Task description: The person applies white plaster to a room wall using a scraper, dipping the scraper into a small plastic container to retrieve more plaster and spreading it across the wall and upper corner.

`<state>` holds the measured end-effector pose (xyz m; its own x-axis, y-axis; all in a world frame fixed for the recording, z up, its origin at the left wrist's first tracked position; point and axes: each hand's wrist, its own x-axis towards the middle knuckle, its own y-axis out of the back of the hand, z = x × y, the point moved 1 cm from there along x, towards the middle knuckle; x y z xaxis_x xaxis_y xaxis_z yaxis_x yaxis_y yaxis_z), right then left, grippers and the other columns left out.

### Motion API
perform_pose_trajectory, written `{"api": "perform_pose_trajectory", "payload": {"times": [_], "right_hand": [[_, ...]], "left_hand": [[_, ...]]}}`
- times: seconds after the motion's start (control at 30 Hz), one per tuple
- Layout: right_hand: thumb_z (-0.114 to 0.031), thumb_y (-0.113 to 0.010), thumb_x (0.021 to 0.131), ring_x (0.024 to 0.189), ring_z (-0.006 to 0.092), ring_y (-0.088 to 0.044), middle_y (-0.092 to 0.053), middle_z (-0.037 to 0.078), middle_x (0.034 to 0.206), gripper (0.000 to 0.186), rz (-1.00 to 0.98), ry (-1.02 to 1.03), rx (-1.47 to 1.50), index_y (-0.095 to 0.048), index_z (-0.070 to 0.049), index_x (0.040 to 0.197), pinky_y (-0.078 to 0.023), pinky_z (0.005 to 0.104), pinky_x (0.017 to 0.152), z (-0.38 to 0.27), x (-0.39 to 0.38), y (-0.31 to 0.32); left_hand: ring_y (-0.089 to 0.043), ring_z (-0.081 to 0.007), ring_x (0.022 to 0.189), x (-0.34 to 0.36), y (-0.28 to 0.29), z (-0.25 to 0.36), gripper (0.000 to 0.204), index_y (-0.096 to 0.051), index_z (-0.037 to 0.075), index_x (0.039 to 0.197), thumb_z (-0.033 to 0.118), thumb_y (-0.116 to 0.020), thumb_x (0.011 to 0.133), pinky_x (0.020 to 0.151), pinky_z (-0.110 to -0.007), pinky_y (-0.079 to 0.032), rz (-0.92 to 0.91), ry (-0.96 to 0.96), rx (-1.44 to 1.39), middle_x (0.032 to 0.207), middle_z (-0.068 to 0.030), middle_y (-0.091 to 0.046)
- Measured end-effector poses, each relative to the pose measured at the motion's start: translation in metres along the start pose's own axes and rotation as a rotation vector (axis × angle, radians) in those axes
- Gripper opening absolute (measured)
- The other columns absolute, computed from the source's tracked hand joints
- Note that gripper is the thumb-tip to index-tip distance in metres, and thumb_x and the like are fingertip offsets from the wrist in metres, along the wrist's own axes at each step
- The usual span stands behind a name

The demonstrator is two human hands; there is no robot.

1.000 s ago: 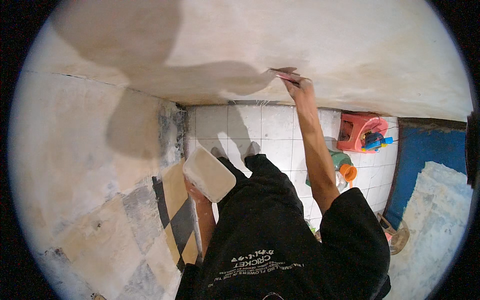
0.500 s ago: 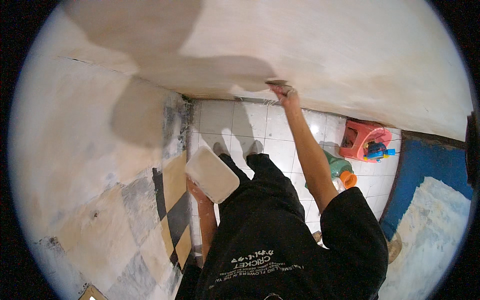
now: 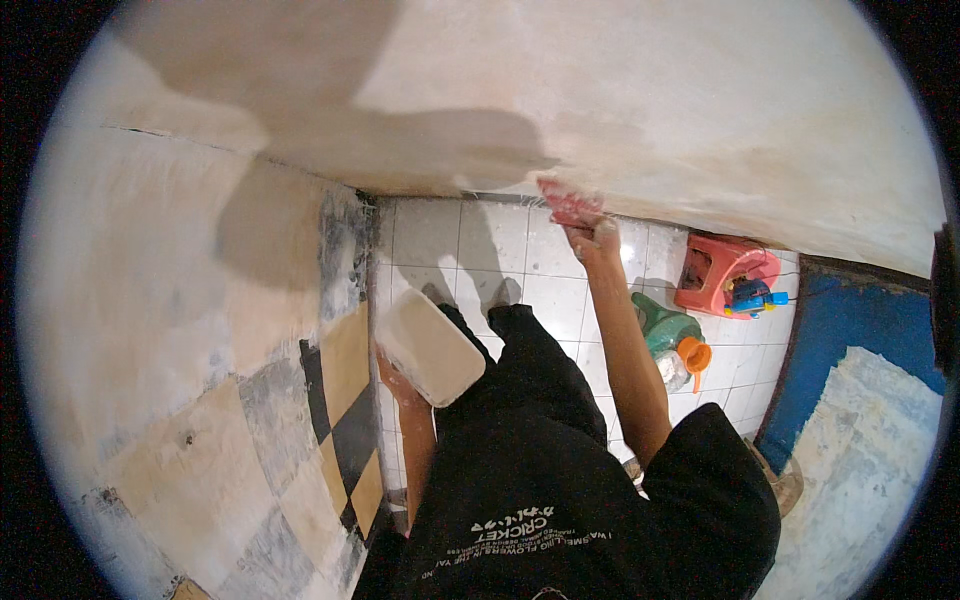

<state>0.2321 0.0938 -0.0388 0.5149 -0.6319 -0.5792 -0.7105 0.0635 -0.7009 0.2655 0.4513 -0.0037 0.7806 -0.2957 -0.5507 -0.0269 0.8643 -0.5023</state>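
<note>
My right hand (image 3: 596, 243) is closed on a reddish flat putty spreader (image 3: 570, 202) smeared with pale paste. The spreader is just off the foot of the wall (image 3: 700, 130), its broad face turned toward me. That wall carries an uneven cream and white coat, with my shadow across it. Lower left, my left hand (image 3: 394, 374) grips the side of a pale rectangular tub (image 3: 463, 390), tilted in front of my legs. Smooth cream paste seems to fill it. Part of the left hand is hidden by the tub.
A pink plastic stool (image 3: 705, 272) with a blue tool-like object (image 3: 748, 297) stands right on the white tiled floor (image 3: 555, 300). Nearer are a green container (image 3: 662, 322) and an orange ring-shaped piece (image 3: 694, 353). A blue panel (image 3: 850, 315) rises at right; a patchy wall (image 3: 180, 400) at left.
My right hand has drawn back from the wall, slightly down and right, and turned so the spreader's broad face shows. The tub in my left hand has barely moved.
</note>
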Motion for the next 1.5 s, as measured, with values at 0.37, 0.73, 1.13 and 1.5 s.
{"api": "perform_pose_trajectory", "payload": {"times": [0.37, 0.73, 1.13, 1.5], "right_hand": [[-0.008, -0.034, 0.086, 0.094, 0.0371, -0.052, -0.049, 0.025, 0.107, 0.028, -0.026, 0.123, -0.094, -0.044, 0.011, 0.105, -0.047, 0.0491, 0.081, 0.018, 0.182, 0.095], [0.001, -0.056, 0.077, 0.076, 0.0168, -0.055, -0.056, 0.011, 0.090, 0.019, -0.260, 0.415, -0.686, -0.052, 0.008, 0.095, -0.047, 0.0287, 0.066, -0.075, -0.106, -0.023], [-0.006, -0.055, 0.081, 0.064, 0.0083, -0.053, -0.058, 0.004, 0.079, 0.016, -0.222, 0.470, -0.929, -0.054, 0.002, 0.094, -0.043, 0.0214, 0.058, -0.102, -0.229, -0.065], [-0.002, -0.055, 0.071, 0.072, 0.0399, -0.056, -0.057, 0.024, 0.074, 0.018, -0.239, 0.742, -1.868, -0.051, 0.004, 0.087, -0.045, 0.0389, 0.062, -0.033, -0.283, -0.071]], "left_hand": [[-0.052, -0.0266, 0.100, -0.008, 0.006, 0.001, 0.053, -0.037, 0.003, 0.121, 0.044, -0.029, 0.089, 0.083, -0.038, -0.046, 0.084, -0.023, 0.381, 0.115, -0.0144, -0.048], [-0.053, -0.0266, 0.099, 0.017, -0.010, -0.032, 0.053, -0.037, 0.004, 0.122, 0.044, -0.030, 0.088, 0.083, -0.038, -0.046, -0.031, 0.006, 0.086, 0.114, -0.0147, -0.049], [-0.051, -0.0247, 0.102, -0.008, -0.147, -0.009, 0.054, -0.040, 0.007, 0.121, 0.048, -0.028, 0.088, 0.086, -0.037, -0.044, -0.437, 0.118, -0.112, 0.115, -0.0130, -0.049], [-0.050, -0.0250, 0.102, -0.062, -0.140, -0.014, 0.062, -0.036, 0.005, 0.123, 0.054, -0.025, 0.087, 0.088, -0.038, -0.043, -0.542, 0.229, -0.094, 0.114, -0.0140, -0.048]]}}
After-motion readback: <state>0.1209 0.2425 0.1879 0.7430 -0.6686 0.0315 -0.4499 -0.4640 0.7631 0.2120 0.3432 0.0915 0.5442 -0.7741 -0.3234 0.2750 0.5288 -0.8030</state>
